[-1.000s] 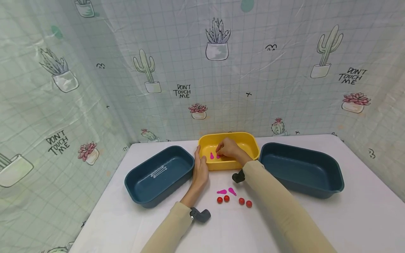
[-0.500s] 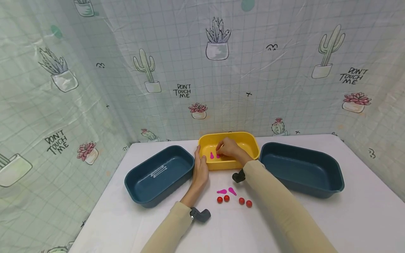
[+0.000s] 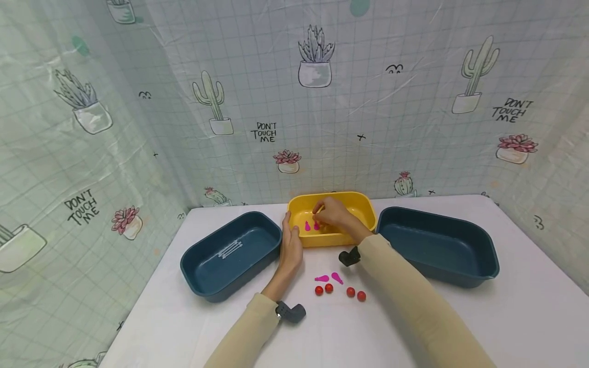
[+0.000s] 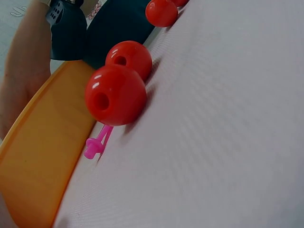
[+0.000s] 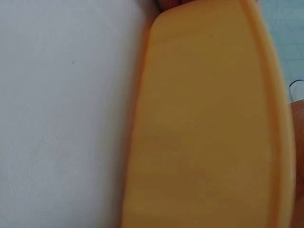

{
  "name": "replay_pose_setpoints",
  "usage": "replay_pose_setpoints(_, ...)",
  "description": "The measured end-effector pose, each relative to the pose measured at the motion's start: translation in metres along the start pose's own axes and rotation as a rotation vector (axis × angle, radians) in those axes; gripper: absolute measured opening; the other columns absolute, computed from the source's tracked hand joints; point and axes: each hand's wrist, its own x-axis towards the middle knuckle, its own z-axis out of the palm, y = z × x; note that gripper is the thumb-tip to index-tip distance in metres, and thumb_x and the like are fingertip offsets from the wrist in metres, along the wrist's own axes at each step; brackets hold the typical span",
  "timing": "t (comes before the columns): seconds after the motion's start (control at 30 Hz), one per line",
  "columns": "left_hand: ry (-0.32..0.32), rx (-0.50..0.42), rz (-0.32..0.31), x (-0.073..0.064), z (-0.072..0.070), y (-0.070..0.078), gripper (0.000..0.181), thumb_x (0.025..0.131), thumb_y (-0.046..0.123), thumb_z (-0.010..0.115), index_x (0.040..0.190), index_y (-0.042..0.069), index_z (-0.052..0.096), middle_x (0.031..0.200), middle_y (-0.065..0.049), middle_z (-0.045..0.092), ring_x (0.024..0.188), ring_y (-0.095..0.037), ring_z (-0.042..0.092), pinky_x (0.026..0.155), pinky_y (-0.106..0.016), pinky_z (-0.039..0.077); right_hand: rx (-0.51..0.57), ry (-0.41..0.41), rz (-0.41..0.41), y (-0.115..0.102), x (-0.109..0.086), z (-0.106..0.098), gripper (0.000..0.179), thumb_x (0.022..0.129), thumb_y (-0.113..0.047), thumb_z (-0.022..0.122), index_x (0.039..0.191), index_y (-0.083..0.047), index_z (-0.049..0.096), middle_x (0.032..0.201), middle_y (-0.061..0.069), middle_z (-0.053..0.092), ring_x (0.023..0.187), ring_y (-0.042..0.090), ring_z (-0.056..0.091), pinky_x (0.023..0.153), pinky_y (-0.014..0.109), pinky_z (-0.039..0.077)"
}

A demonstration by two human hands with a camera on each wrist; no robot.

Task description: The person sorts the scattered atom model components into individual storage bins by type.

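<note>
My right hand (image 3: pixel 335 212) reaches into a yellow bin (image 3: pixel 368 208). Its thumb and index finger stand slightly parted just above a small pink bulb-shaped piece (image 3: pixel 316 226) on the bin floor. Another pink piece (image 3: pixel 307 226) lies to the left of that one. My left hand (image 3: pixel 292 246) rests against the bin's left end, fingers straight along the wall and thumb by the front corner. The right wrist view shows mostly the bin's outer wall (image 5: pixel 199 118), which hides the right fingertips.
Two pink pieces (image 3: pixel 322 278) and several red beads (image 3: pixel 329 288) with holes lie on the white table before the bin. A dark blue bin (image 3: pixel 202 289) with several thin white sticks (image 3: pixel 230 249) stands left. Another dark blue bin (image 3: pixel 460 278) stands right.
My right hand has risen slightly from the pink piece, and its thumb and index finger have parted; the piece stays on the bin floor. The left hand has kept its place.
</note>
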Motion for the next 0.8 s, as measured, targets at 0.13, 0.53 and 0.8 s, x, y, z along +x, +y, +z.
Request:
replay_pose_setpoints(0.13, -0.001, 0.002, 0.001, 0.000, 0.000, -0.001, 0.055, 0.110, 0.019, 0.032, 0.164, 0.016, 0.022, 0.173, -0.007, 0.021, 0.161, -0.029, 0.019, 0.131, -0.052, 0.013, -0.012, 0.021, -0.051, -0.009, -0.009, -0.006, 0.023, 0.097, -0.014, 0.069, 0.115, 0.001, 0.071, 0.102, 0.016, 0.073, 0.090, 0.034, 0.072, 0.072, 0.028, 0.059)
replay_pose_setpoints(0.53, -0.011, -0.009, -0.017, 0.000, 0.000, 0.001, 0.055, 0.111, 0.021, 0.032, 0.165, 0.018, 0.021, 0.174, -0.005, 0.020, 0.161, -0.027, 0.018, 0.132, -0.052, 0.012, -0.008, 0.050, -0.130, -0.030, -0.053, -0.026, 0.027, 0.099, -0.019, 0.068, 0.121, -0.003, 0.070, 0.106, 0.013, 0.072, 0.097, 0.035, 0.070, 0.082, 0.029, 0.060)
replay_pose_setpoints(0.8, -0.007, -0.009, -0.020, 0.001, 0.000, 0.000, 0.055, 0.111, 0.022, 0.032, 0.165, 0.018, 0.021, 0.174, -0.006, 0.020, 0.161, -0.029, 0.018, 0.131, -0.053, 0.012, -0.061, 0.069, -0.266, -0.029, -0.085, -0.031, 0.020, 0.096, -0.014, 0.072, 0.111, -0.001, 0.073, 0.095, 0.009, 0.073, 0.078, 0.022, 0.065, 0.071, 0.024, 0.055)
